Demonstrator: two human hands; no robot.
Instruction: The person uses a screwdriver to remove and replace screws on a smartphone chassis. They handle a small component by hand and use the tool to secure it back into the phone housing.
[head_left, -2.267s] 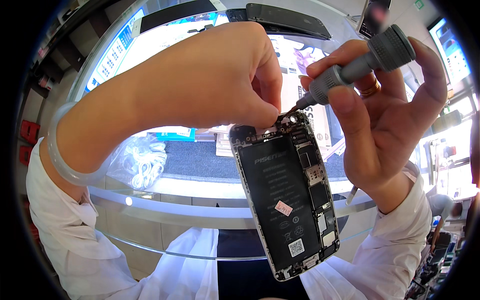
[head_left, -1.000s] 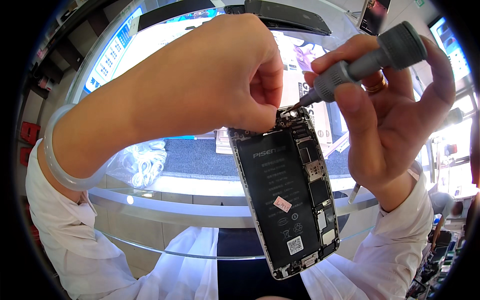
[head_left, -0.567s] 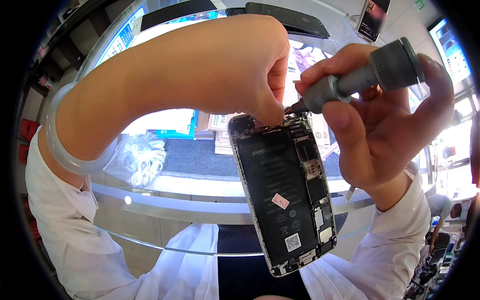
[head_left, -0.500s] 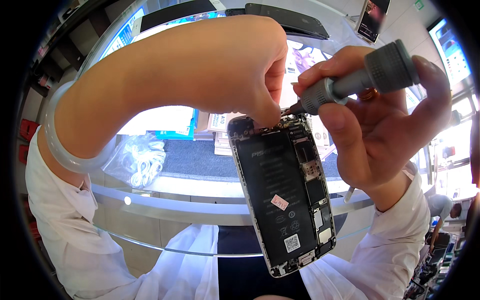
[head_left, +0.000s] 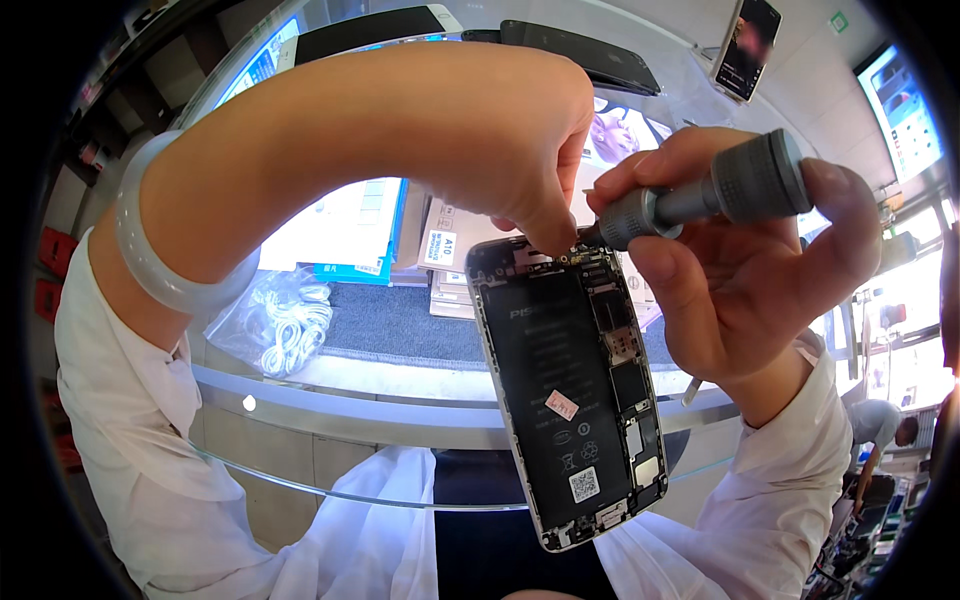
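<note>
An opened smartphone hangs tilted over the counter's near edge, its black battery and circuit board bare. My left hand reaches across and pinches the phone's top edge, thumb in front and fingers mostly hidden behind. In my right hand is a grey screwdriver, held between thumb and fingers with the forefinger against its capped end. Its tip meets the phone's top edge beside my left thumb; the exact spot of contact is too small to make out.
Behind lie a white-framed phone and a dark phone panel. Another phone stands propped up, its screen lit. Boxes and a bag of white cables rest on the glass counter. A person bends down far right.
The screwdriver's capped end and my right hand have dropped and shifted slightly left. The phone's top edge has moved a little right, with my left hand still on it.
</note>
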